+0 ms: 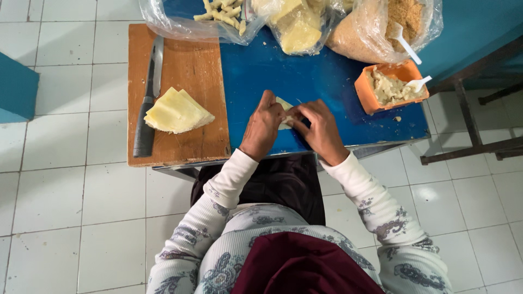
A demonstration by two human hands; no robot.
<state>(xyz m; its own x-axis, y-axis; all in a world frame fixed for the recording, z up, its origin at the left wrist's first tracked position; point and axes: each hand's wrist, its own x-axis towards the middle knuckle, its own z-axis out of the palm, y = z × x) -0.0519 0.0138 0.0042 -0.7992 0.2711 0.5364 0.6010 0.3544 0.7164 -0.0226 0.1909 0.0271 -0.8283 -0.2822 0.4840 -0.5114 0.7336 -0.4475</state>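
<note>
A pale yellow triangular wrapper [283, 106] lies on the blue table [261, 71], and both hands pinch it from either side. My left hand [262, 126] covers its left edge, fingers curled onto the sheet. My right hand [321, 129] holds its right edge with fingertips folded over it. Most of the wrapper is hidden under the fingers. A stack of the same pale triangular wrappers [177, 111] rests on a wooden cutting board [185, 65] to the left, beside a black-handled knife [148, 103].
An orange tub of pale filling [389, 87] with a white plastic spoon [418, 83] stands right of my hands. Plastic bags at the table's far edge hold rolled pieces [220, 13], more wrappers [297, 27] and brown crumbs [381, 24]. White floor tiles surround the table; a dark metal frame [474, 136] stands at right.
</note>
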